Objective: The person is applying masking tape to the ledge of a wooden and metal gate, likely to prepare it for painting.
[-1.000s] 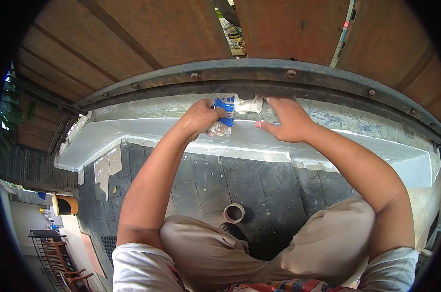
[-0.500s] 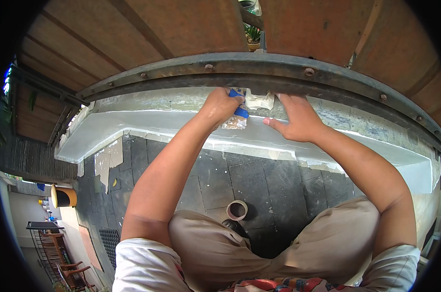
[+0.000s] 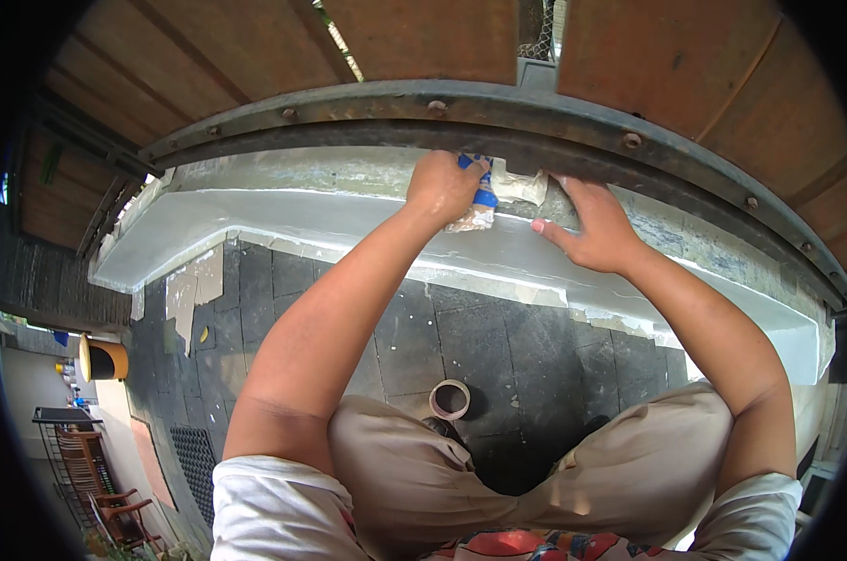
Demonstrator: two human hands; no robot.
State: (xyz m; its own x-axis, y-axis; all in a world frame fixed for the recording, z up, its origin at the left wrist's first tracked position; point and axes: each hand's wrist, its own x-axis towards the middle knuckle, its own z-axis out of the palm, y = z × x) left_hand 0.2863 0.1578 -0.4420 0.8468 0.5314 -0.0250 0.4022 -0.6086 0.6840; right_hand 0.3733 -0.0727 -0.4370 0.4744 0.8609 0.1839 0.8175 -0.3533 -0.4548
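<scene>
Hands [image 3: 445, 187] [image 3: 599, 224] have drawn closer, blue card [image 3: 485, 198] between.

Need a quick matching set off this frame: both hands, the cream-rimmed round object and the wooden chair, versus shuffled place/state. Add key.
1. Left hand
2. Right hand
3. Cream-rimmed round object
4. Wooden chair

A. On the dark floor tiles
B. Just right of the cream patch
C. Toward the picture's lower-left
D. Gripping a blue-and-brown piece

Pairs: 1-D, 2-B, 3-A, 4-C
</scene>
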